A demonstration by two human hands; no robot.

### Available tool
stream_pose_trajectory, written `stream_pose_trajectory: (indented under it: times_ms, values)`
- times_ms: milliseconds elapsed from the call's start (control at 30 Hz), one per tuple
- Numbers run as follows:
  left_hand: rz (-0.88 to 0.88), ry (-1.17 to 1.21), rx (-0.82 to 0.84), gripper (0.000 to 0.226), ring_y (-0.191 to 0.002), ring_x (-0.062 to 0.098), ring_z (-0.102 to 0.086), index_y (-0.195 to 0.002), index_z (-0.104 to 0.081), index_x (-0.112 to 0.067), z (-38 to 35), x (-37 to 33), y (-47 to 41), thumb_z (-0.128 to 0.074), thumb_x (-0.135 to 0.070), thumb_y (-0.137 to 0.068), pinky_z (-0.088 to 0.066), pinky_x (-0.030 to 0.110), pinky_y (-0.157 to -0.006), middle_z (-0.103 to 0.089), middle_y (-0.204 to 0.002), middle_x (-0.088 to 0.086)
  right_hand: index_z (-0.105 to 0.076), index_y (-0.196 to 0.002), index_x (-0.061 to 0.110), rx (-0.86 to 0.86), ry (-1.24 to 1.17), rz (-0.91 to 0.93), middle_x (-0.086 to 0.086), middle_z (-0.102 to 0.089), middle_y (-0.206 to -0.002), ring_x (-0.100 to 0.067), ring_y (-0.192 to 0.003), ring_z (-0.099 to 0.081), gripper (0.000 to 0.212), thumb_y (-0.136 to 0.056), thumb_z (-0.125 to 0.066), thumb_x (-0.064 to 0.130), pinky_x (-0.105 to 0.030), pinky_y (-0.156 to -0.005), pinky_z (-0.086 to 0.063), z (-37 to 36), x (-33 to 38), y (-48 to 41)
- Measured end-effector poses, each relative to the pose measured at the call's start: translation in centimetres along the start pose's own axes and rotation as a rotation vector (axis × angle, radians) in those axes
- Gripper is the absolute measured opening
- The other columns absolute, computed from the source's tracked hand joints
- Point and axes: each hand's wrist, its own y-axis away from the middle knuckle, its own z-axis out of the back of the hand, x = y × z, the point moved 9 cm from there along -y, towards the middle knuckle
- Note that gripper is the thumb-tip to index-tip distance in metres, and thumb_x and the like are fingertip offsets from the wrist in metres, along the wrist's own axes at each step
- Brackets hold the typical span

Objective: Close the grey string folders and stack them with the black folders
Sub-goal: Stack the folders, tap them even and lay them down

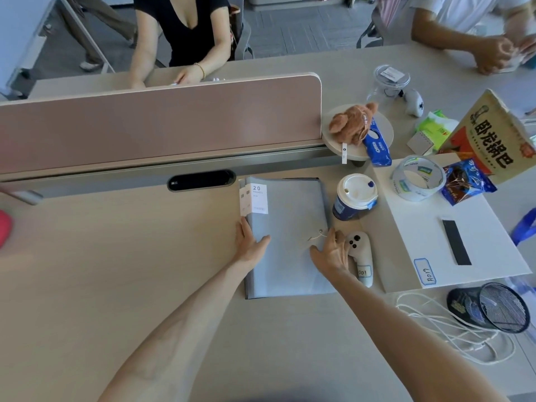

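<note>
Both forearms reach forward, left hand flat with thumb spread, right hand with fingers curled.

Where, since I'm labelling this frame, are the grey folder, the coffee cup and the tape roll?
grey folder [293, 216]: head view, middle of cover.
coffee cup [357, 190]: head view, white lid.
tape roll [417, 195]: head view, near outer wall.
</note>
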Motion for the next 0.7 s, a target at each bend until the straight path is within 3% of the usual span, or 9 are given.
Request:
stream_pose_trajectory:
  times_ms: [133, 233, 300, 433, 700]
  values:
    - [-0.029, -0.014, 0.005, 0.089, -0.15, 0.024, -0.004, -0.154, 0.003, -0.008, 0.1, -0.3, -0.4, -0.058, -0.025, -0.091, -0.009, 0.037, -0.121, 0.001, -0.162, 0.01, -0.035, -0.137, 0.013, 0.039, -0.001, 0.035, -0.013, -0.028, -0.147, -0.041, -0.135, -0.021, 0.062, -0.082, -0.058, 0.027, -0.046, -0.108, -0.03, -0.4, 0.1, -0.2]
    - [-0.015, -0.04, 0.027, 0.087, -0.146, 0.028, -0.015, -0.151, -0.007, -0.006, 0.2, 0.3, -1.0, -0.061, -0.025, -0.085, -0.019, 0.045, -0.12, -0.011, -0.158, 0.016, -0.036, -0.136, 0.014, 0.053, 0.019, 0.041, -0.013, -0.026, -0.148, -0.039, -0.138, -0.017, 0.059, -0.083, -0.059, 0.027, -0.046, -0.109, -0.029, -0.4, 0.0, -0.6]
    - [-0.009, -0.042, 0.056, 0.087, -0.146, 0.024, -0.017, -0.151, -0.009, -0.011, 0.2, 0.5, -0.9, -0.061, -0.027, -0.083, -0.023, 0.043, -0.118, -0.014, -0.156, 0.01, -0.038, -0.134, 0.014, 0.058, 0.015, 0.049, -0.014, -0.025, -0.148, -0.039, -0.138, -0.017, 0.057, -0.083, -0.059, 0.026, -0.046, -0.109, -0.028, -0.3, 0.1, -0.9]
    - [-0.01, 0.01, 0.043, 0.067, -0.127, 0.019, -0.038, -0.139, -0.03, -0.013, 0.8, 0.0, -0.9, -0.065, -0.013, -0.081, -0.036, 0.028, -0.095, -0.034, -0.137, 0.006, -0.04, -0.13, 0.014, 0.069, -0.029, 0.055, -0.013, -0.028, -0.146, -0.037, -0.135, -0.022, 0.053, -0.082, -0.06, 0.024, -0.046, -0.109, -0.028, -0.3, 0.2, -1.4]
    - [-0.03, 0.041, 0.056, 0.069, -0.118, 0.019, -0.053, -0.127, -0.04, -0.029, 0.1, 1.9, -3.0, -0.066, -0.03, -0.062, -0.05, 0.044, -0.099, -0.05, -0.127, 0.001, -0.036, -0.134, 0.018, 0.094, -0.012, 0.053, -0.012, -0.026, -0.148, -0.038, -0.141, -0.017, 0.06, -0.08, -0.06, 0.029, -0.049, -0.113, -0.028, -0.5, -0.3, -1.4]
